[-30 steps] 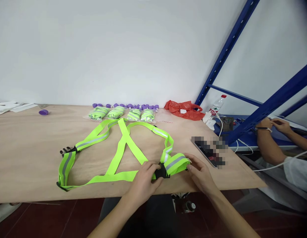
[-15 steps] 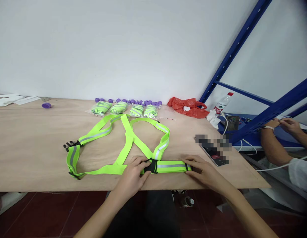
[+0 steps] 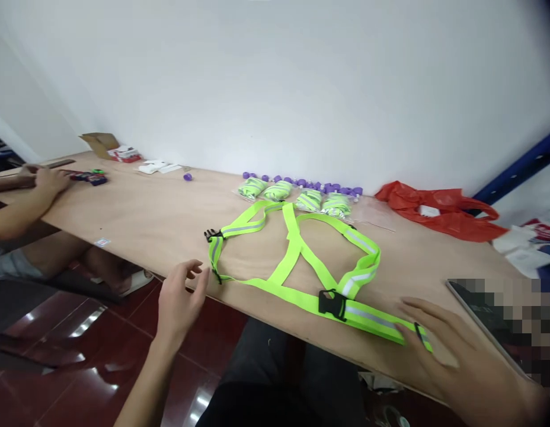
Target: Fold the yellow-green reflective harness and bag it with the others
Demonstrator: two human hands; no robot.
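A neon-green reflective strap harness (image 3: pixel 297 255) lies spread on the wooden table (image 3: pixel 159 213), with a black buckle (image 3: pixel 332 303) on its near band and another black clip (image 3: pixel 214 235) at its left end. My right hand (image 3: pixel 453 356) rests with fingers spread flat on the right end of the near band. My left hand (image 3: pixel 179 296) hovers open at the table's front edge, just left of the harness's left loop, touching nothing.
Several bagged green harnesses (image 3: pixel 293 196) and purple caps (image 3: pixel 301 181) line the back. A red plastic bag (image 3: pixel 439 204) lies at the right, a phone (image 3: pixel 492 320) near my right hand. Another person's arm (image 3: pixel 30 196) rests at the far left by a cardboard box (image 3: pixel 101 142).
The view swung left. My left hand let go of the buckle and moved left off the strap to the table edge. My right hand stays on the band's right end.
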